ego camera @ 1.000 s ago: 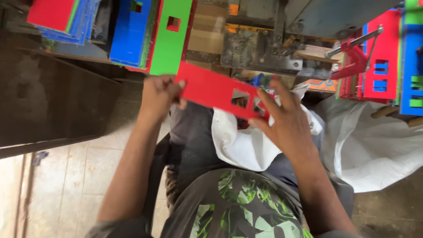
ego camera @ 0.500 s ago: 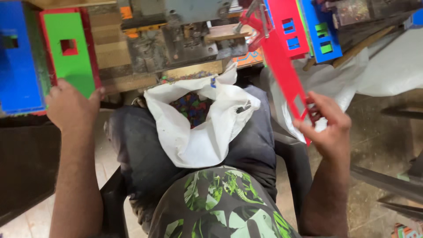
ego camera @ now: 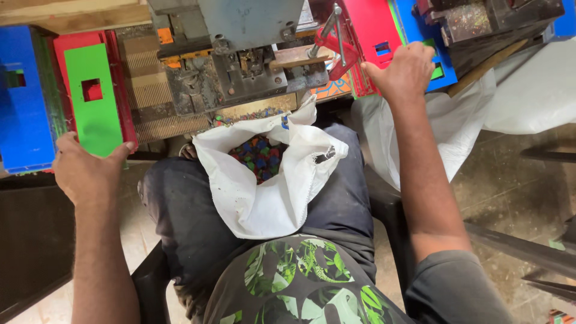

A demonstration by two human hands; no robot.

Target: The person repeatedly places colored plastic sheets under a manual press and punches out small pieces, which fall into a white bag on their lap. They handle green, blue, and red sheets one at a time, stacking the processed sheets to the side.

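Left hand [ego camera: 87, 171] grips the lower edge of the green sheet [ego camera: 93, 99] at 10 o'clock. Right hand [ego camera: 405, 72] rests palm-down on the red sheets [ego camera: 375, 36] at 1 o'clock; its grip cannot be told. Risk: the sheet slips off its stack, or fingers stray under the press [ego camera: 252, 54].

Your two bare arms reach forward from your seated body, spread wide apart. Your left hand [ego camera: 87, 171] lies palm down, fingers curled forward and thumb stretched out to the right. Your right hand [ego camera: 405, 72] reaches farther ahead, knuckles up, fingers bent downward in a grip.
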